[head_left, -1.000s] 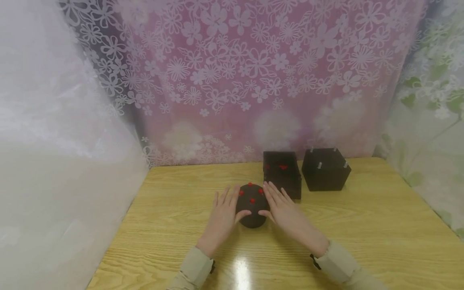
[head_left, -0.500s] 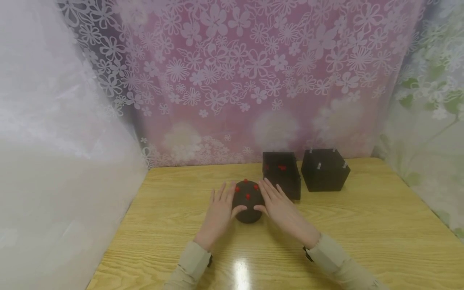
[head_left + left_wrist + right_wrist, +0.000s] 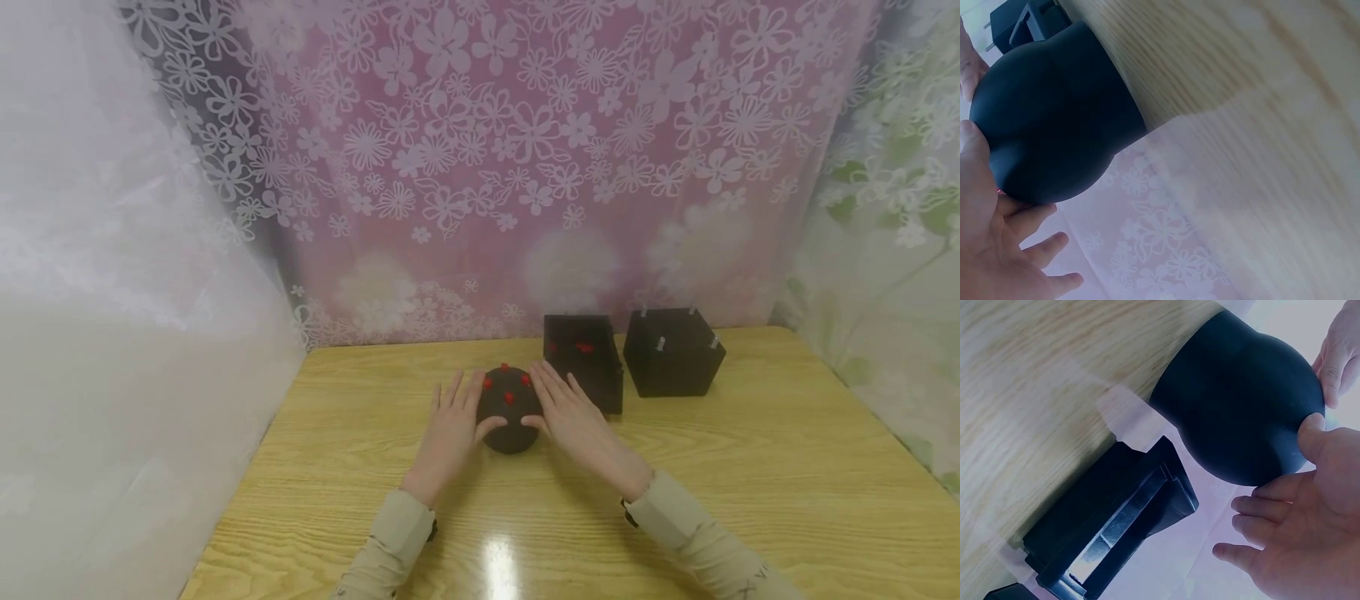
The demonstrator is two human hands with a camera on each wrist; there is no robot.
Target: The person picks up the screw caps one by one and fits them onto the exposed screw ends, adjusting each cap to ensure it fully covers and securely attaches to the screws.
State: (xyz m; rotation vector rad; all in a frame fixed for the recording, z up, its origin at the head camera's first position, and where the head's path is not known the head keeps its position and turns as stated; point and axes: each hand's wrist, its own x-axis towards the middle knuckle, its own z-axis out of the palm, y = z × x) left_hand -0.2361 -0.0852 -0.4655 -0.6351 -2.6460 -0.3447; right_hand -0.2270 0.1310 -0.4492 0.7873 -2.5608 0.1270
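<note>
Both hands frame a black rounded object (image 3: pixel 508 435) that stands on the table, its bulging dome set on a narrower round base. Several small red knobs (image 3: pixel 508 398) sit on top of it. My left hand (image 3: pixel 452 429) lies along its left side with nearly straight fingers. In the left wrist view, the thumb (image 3: pixel 972 140) and the first finger touch the dome, other fingers spread free. My right hand (image 3: pixel 573 421) mirrors this on the right side. Its thumb (image 3: pixel 1312 439) rests on the dome in the right wrist view, with the first fingertip at its edge.
Close behind the right hand stands a black open box (image 3: pixel 592 379) with red bits inside. To its right is a black block-shaped box (image 3: pixel 672 367) with several clear pegs on top. A flowered pink curtain (image 3: pixel 450 167) hangs behind the wooden table (image 3: pixel 360 450).
Both hands have slid the black rounded object a little left and away across the table, keeping their places on its sides. The two boxes have stayed where they were.
</note>
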